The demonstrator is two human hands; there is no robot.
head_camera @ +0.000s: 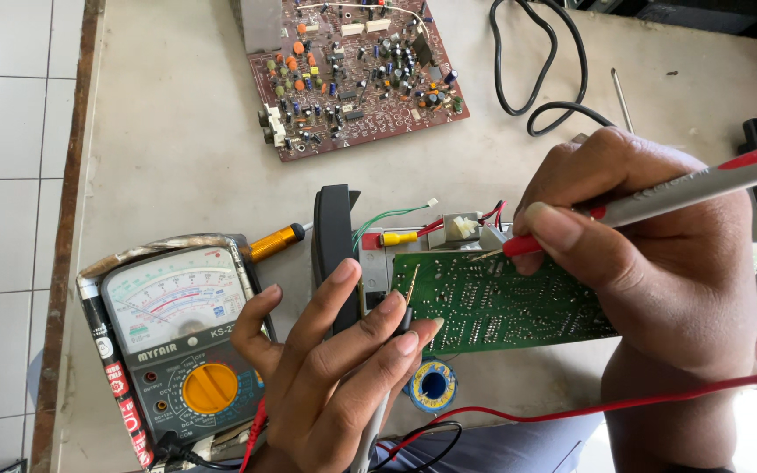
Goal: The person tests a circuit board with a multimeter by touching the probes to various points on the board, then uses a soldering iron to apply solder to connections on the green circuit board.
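Nearest the camera, the left hand [335, 377] comes up from the bottom edge, its grip closed on a black probe [406, 302] pinched between fingertips, the brass tip touching the left edge of the green circuit board [501, 302]; the right hand [650, 254] has its grip closed around a red and grey probe [659, 197], held like a pen, tip pressed on the board's top edge. Counting now: two probes, one in each hand; two circuit boards, the green one between the hands at centre and a reddish-brown one [352, 74], crowded with small parts, lying well apart at the top; one analogue multimeter [177, 342] with a yellow dial, just beside the left hand; one red lead [589, 407] trailing across the lower right; one small spool of solder [433, 384] just below the green board. The tabletop [168, 140] is pale, scuffed and stained, with a wooden edge strip on the left and white floor tiles [2, 175] beyond it. Around the work: a black cable [541, 79] looped at the top, a thin metal rod [622, 98] beside it, an orange-handled tool [278, 241] poking out behind the meter, and a dark upright bracket [333, 236] standing against the green board's left end, partly hidden by the left fingers
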